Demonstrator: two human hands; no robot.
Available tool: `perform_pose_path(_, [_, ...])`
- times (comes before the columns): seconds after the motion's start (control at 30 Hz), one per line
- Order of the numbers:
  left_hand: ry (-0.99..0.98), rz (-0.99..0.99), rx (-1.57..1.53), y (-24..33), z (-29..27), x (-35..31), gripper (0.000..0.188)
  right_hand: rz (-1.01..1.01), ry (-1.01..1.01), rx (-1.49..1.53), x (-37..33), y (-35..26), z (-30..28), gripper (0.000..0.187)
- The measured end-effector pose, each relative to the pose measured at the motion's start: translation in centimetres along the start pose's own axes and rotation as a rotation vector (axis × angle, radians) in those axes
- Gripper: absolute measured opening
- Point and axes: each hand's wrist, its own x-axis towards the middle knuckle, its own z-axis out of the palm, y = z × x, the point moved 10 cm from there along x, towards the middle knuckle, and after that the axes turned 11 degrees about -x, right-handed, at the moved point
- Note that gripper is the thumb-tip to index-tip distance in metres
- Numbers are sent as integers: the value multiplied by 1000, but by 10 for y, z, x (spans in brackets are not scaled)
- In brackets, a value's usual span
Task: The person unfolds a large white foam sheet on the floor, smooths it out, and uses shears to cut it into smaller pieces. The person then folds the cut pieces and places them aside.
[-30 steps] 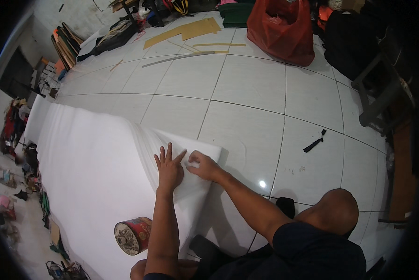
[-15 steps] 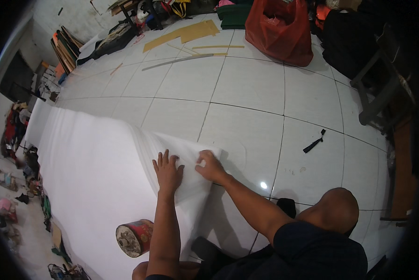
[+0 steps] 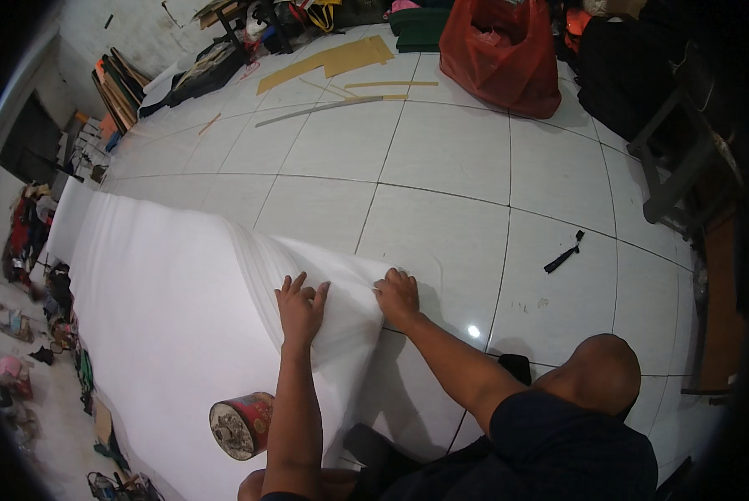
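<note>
A long white foam sheet [image 3: 157, 301] lies spread over the tiled floor, running from the far left down to the lower middle. My left hand [image 3: 299, 307] rests flat on it with fingers spread, near its right edge. My right hand [image 3: 398, 296] presses down on the sheet's right corner, fingers curled over the edge where the foam meets the tiles. A red round tin [image 3: 241, 426] stands on the sheet just left of my left forearm. My bent knee [image 3: 600, 376] is at the lower right.
A red plastic bag [image 3: 495, 54] sits at the back, with brown cardboard pieces [image 3: 333, 63] and a long thin strip [image 3: 324, 108] on the tiles. A small black object [image 3: 565, 253] lies right of my hands. A grey stool [image 3: 683, 167] stands at right; clutter lines the left edge.
Both hands slid a little across the foam; the right hand moved toward the sheet's corner and the fold beneath it flattened. The tin stayed put.
</note>
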Motion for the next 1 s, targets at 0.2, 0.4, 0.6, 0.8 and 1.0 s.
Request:
perform_pose_path(0.2, [142, 167, 200, 3, 1, -7, 16, -143, -234, 746, 10, -73, -1, 27])
perform_pose_path(0.4, [-83, 119, 101, 3, 12, -4, 17, 301, -127, 510, 13, 0, 0, 41])
perform_pose_path(0.6, [-68, 26, 4, -1, 6, -2, 19, -15, -3, 31, 2, 4, 1, 29])
perform_pose_path(0.8, [31, 130, 206, 3, 12, -2, 19, -118, -203, 874, 13, -62, 7, 20])
perform_pose_path(1.0, [-70, 112, 125, 10, 13, -2, 19, 381, -261, 537, 14, 1, 15, 35])
